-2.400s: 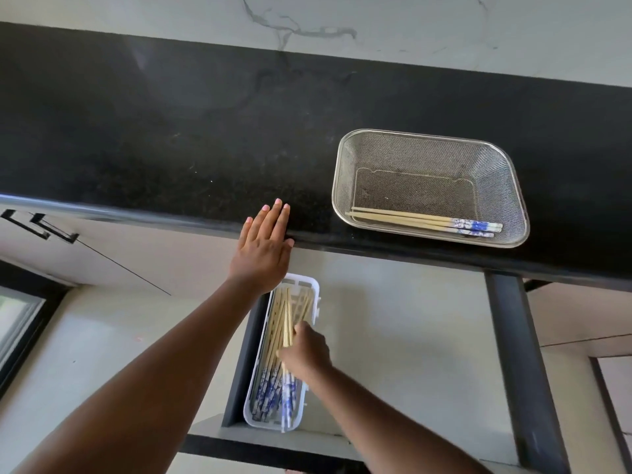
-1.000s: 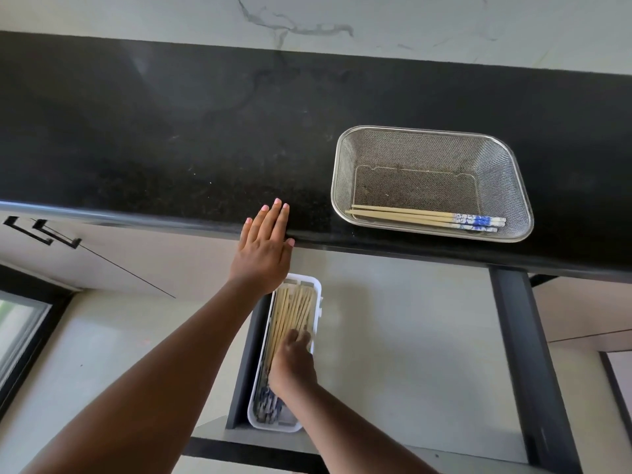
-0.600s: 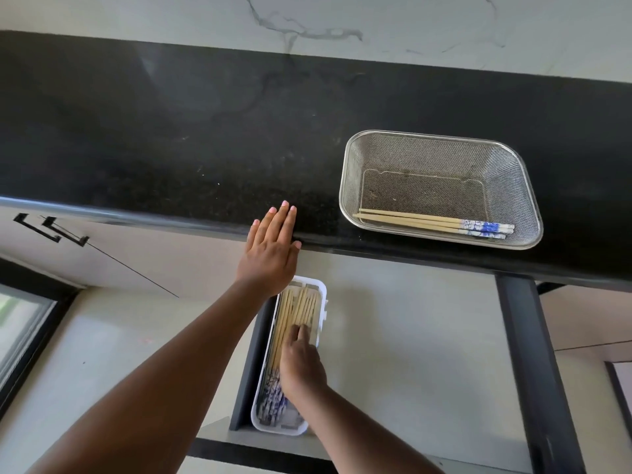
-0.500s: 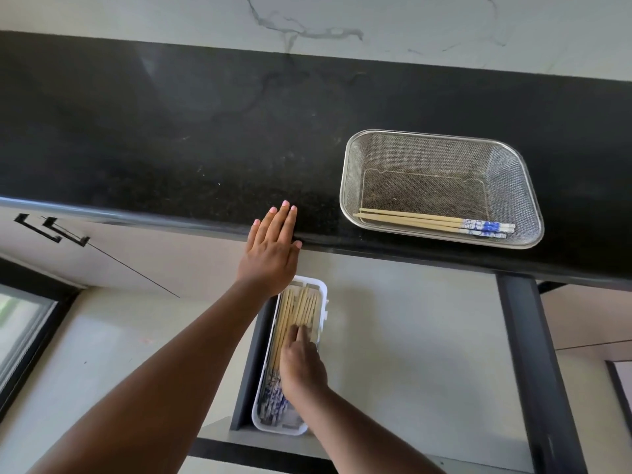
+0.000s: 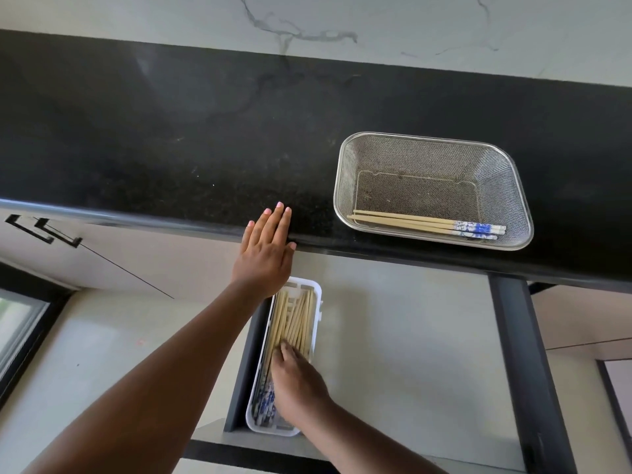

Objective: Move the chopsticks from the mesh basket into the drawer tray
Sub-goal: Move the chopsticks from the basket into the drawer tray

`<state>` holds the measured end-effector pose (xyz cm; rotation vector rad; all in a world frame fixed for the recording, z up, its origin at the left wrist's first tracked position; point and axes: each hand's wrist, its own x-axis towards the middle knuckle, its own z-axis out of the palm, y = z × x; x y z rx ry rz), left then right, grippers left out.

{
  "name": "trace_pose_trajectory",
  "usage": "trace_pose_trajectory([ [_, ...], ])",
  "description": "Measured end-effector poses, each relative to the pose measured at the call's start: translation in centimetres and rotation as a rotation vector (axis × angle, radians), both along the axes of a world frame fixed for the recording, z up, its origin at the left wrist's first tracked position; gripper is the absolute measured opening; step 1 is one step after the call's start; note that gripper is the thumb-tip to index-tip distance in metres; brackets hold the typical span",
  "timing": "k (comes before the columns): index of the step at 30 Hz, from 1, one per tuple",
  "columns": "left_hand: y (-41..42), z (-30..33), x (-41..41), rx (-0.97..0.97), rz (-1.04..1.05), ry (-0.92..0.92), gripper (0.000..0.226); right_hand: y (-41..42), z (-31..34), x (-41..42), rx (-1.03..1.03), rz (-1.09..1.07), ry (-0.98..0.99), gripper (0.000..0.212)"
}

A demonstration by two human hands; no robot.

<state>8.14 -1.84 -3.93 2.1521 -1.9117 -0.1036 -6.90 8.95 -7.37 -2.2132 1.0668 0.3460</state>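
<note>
Fingers [image 5: 287,354] of the right hand [image 5: 297,384] lie flat, gripping nothing, on the tray's chopsticks [image 5: 294,319].

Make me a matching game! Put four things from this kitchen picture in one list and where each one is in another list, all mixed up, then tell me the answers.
Things:
1. silver rectangular mesh basket
2. white plastic drawer tray
3. left hand
4. right hand

Places:
A. flat on the front edge of the black stone counter
B. down in the open drawer, full of wooden chopsticks
C. on the counter, with a few blue-ended chopsticks inside
D. resting on the chopsticks in the tray

Pairs: 1-C, 2-B, 3-A, 4-D
</note>
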Motion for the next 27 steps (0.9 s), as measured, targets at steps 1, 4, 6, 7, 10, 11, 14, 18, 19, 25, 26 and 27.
trace_pose_trajectory([
  [1,0.0,0.1,0.0,-0.002,0.000,0.001,0.058,-0.5,1.0,-0.3,-0.010,-0.019,-0.032,0.062],
  [4,0.0,0.2,-0.1,-0.011,0.003,0.009,0.058,-3.0,5.0,-1.8,-0.136,-0.085,-0.222,0.044],
  [6,0.0,0.3,-0.1,-0.016,0.005,0.013,0.059,-5.7,8.8,-3.3,-0.295,-0.157,-0.435,0.033],
  [7,0.1,0.4,-0.2,-0.016,0.004,0.014,0.060,-7.4,11.0,-4.2,-0.397,-0.204,-0.560,0.026],
  [10,0.2,0.4,-0.2,-0.007,-0.004,0.014,0.059,-13.4,16.5,-7.7,-0.638,-0.298,-0.783,0.016],
  [11,0.1,0.4,-0.1,-0.005,-0.006,0.013,0.059,-15.5,17.8,-8.8,-0.692,-0.316,-0.750,0.015],
  [14,0.1,0.4,-0.1,0.005,-0.002,0.009,0.058,-21.8,18.9,-11.9,-0.543,-0.344,-0.363,0.016],
  [18,0.0,0.4,-0.1,0.017,-0.005,0.012,0.058,-26.5,17.0,-14.2,-0.213,-0.190,0.143,0.028],
  [19,0.0,0.4,-0.1,0.017,-0.002,0.013,0.058,-26.9,16.8,-14.3,-0.175,-0.185,0.171,0.028],
  [25,0.0,0.3,-0.1,0.029,-0.001,0.018,0.059,-27.9,16.6,-13.9,-0.105,-0.139,0.235,0.012],
  [26,-0.1,0.3,-0.1,0.031,-0.001,0.017,0.059,-28.0,16.8,-13.8,-0.108,-0.126,0.242,0.011],
  [27,-0.1,0.3,-0.1,0.033,0.001,0.016,0.059,-28.0,17.1,-13.6,-0.113,-0.115,0.249,0.010],
])
